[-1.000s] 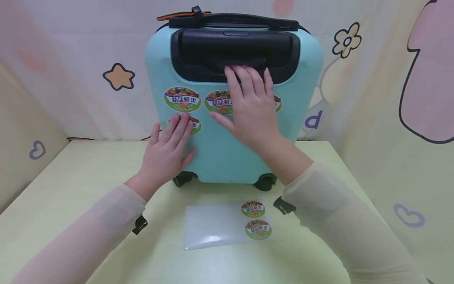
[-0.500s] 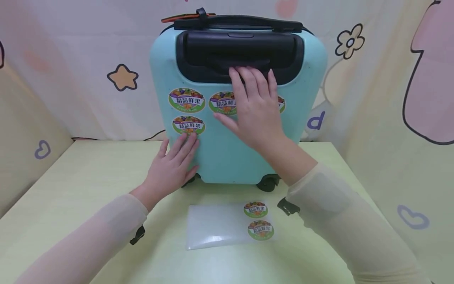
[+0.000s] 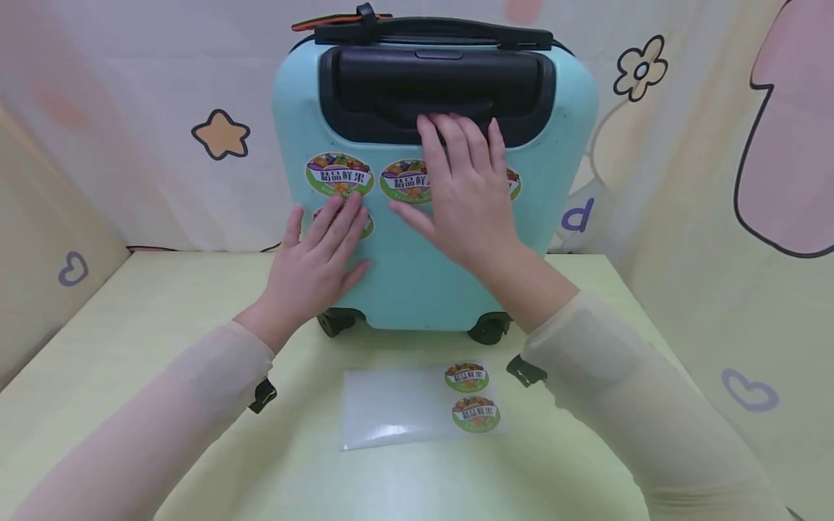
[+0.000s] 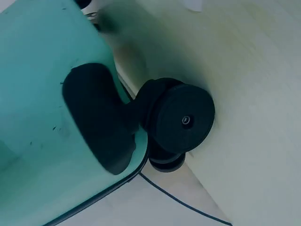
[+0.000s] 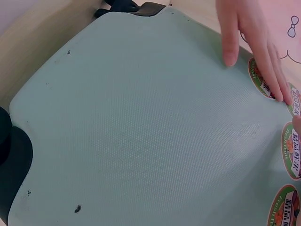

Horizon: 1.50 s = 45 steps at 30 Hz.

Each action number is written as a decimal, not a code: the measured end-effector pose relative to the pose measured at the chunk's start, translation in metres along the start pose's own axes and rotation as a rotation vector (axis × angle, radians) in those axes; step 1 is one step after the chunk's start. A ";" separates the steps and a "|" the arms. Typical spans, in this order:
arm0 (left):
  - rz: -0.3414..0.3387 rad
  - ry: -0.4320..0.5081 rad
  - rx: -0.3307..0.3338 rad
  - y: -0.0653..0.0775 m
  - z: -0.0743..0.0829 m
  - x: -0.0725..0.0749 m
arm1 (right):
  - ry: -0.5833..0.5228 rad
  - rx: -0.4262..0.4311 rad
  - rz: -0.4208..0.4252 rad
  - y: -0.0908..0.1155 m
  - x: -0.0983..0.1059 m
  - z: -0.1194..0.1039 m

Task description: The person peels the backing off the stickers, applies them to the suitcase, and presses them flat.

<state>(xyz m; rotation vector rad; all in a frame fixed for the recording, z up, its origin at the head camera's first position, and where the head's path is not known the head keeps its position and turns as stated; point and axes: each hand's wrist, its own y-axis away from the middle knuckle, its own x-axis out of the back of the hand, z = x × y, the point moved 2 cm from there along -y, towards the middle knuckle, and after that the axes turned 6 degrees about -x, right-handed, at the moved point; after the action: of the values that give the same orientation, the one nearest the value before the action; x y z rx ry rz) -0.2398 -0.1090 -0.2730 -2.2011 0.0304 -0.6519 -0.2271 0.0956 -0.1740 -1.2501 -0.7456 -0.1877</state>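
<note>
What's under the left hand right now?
The left hand partly covers the lower sticker on the suitcase; the sticker's ends show beside the fingers. The fingertips overlap the upper-left sticker's bottom edge too. Whether the covered middle lies flat can't be seen.

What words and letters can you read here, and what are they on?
"精品鲜果": top-left sticker on the suitcase, and both stickers on the sheet.
"精品": middle sticker; the rest is partly behind the right hand.
"Fresh": right-hand sticker; the next word is cut off.
"d": the wall cloth.
Too small: the sheet stickers' bottom print.
Mostly covered: the sticker under the left hand.
</note>
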 end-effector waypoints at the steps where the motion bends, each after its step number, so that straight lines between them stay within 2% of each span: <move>1: -0.004 0.001 0.010 -0.001 0.001 -0.001 | -0.001 0.001 -0.003 0.000 0.000 0.000; 6: -0.045 0.001 0.058 0.003 0.010 -0.008 | -0.008 0.001 -0.015 0.000 -0.001 -0.001; 10: -0.065 0.005 0.042 0.010 0.016 -0.011 | -0.007 -0.001 -0.010 0.000 -0.001 -0.001; 12: -0.071 0.011 0.014 0.014 0.019 -0.013 | -0.007 -0.002 -0.009 0.001 -0.001 -0.001; 16: -0.113 0.024 -0.135 0.025 0.026 -0.015 | -0.004 -0.007 -0.020 0.001 -0.001 -0.002; 19: -0.110 0.023 -0.192 0.027 0.028 -0.012 | -0.007 -0.009 -0.031 0.000 -0.001 -0.003; 20: -0.096 0.018 -0.178 0.024 0.027 -0.009 | -0.008 -0.007 -0.030 0.000 -0.001 -0.004; 23: -0.018 0.015 -0.050 0.010 0.016 -0.002 | -0.011 0.000 -0.016 -0.001 -0.001 -0.004; 25: 0.000 0.014 0.021 0.002 0.011 0.000 | -0.011 0.005 -0.001 -0.001 -0.001 -0.004; 27: -0.022 0.023 0.045 0.001 0.011 -0.002 | -0.009 0.005 0.001 -0.002 -0.001 -0.004; 30: -0.083 0.043 -0.008 0.008 0.017 -0.006 | -0.007 0.000 -0.011 -0.002 -0.001 -0.003; 33: -0.145 0.049 -0.094 0.022 0.025 -0.009 | -0.007 -0.001 -0.027 -0.002 -0.002 -0.004; 36: -0.201 0.077 -0.141 0.035 0.033 -0.011 | -0.010 0.005 -0.035 -0.002 -0.002 -0.004; 40: -0.238 0.114 -0.160 0.041 0.042 -0.012 | -0.018 0.018 -0.034 -0.001 -0.001 -0.001; 45: -0.241 0.160 -0.167 0.042 0.051 -0.008 | -0.050 0.056 -0.049 0.010 0.004 0.004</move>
<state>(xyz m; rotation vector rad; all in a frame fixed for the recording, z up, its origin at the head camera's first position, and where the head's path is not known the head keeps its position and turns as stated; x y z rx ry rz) -0.2157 -0.0987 -0.3339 -2.3276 -0.1023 -0.9905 -0.2204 0.1035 -0.1789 -1.1874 -0.8201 -0.1746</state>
